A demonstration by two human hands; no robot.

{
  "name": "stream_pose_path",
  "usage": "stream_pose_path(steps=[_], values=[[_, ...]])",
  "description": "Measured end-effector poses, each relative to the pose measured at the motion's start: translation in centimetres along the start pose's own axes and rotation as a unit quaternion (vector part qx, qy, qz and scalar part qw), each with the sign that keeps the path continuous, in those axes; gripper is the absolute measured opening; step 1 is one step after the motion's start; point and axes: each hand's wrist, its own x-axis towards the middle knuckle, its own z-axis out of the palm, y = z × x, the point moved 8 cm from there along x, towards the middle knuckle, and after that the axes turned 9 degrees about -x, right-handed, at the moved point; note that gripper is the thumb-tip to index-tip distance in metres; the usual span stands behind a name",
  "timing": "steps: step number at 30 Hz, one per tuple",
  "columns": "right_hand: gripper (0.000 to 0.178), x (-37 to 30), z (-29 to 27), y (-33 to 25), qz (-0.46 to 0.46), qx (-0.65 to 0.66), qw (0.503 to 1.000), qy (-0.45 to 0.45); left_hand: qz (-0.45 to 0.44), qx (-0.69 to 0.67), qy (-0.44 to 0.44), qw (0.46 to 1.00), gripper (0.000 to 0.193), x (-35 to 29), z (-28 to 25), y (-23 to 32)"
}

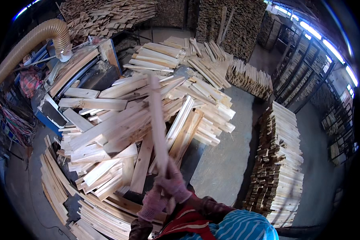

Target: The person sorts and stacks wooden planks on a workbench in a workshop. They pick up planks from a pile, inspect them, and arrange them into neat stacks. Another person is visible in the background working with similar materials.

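A long, narrow wooden board (158, 124) is held up in front of me, slanting away over a heap of loose boards (120, 124). My right hand (175, 184), in a pinkish work glove, is closed round its near part. Just below and to the left, my left hand (152, 205), in a similar glove, is closed at the board's lower end. The two hands are close together, and the board's end partly shows between them. The far end of the board is smeared by motion.
At the left stands a blue-framed machine (52, 114) with a ribbed tan hose (48, 30). Neatly stacked boards (282, 160) rise at the right. More boards (104, 216) lie low at the front left. Tall stacks of wood (228, 30) line the back.
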Motion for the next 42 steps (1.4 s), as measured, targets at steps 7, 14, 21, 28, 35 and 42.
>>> stream_pose_path(steps=[7, 14, 21, 28, 35, 42], values=[[0.066, 9.0, -24.9, -4.8, -0.081, -0.258, 0.934, 0.234, 0.028, -0.421, 0.068, 0.904, 0.065, 8.0, 1.7, -5.2], [0.085, 27.0, -46.1, -6.2, 0.134, -0.609, 0.736, 0.265, 0.077, -0.689, 0.217, 0.687, 0.062, 23.1, -0.5, -0.6], [0.102, 38.1, -55.5, -4.5, 0.148, -0.625, 0.73, 0.233, 0.06, -0.608, 0.356, 0.707, 0.071, 29.0, -6.4, 3.6], [0.101, 43.9, -58.4, -2.9, 0.159, -0.61, 0.744, 0.222, 0.053, -0.476, 0.403, 0.78, 0.054, 36.1, -17.7, 10.5], [0.097, 49.1, -57.5, -4.3, 0.174, -0.529, 0.81, 0.184, 0.06, -0.526, 0.393, 0.752, 0.042, 43.5, -19.5, 4.8], [0.08, 54.0, -39.7, -8.0, 0.017, -0.15, 0.989, -0.004, -0.003, -0.403, 0.43, 0.808, 0.077, 42.6, -9.3, 8.9]])
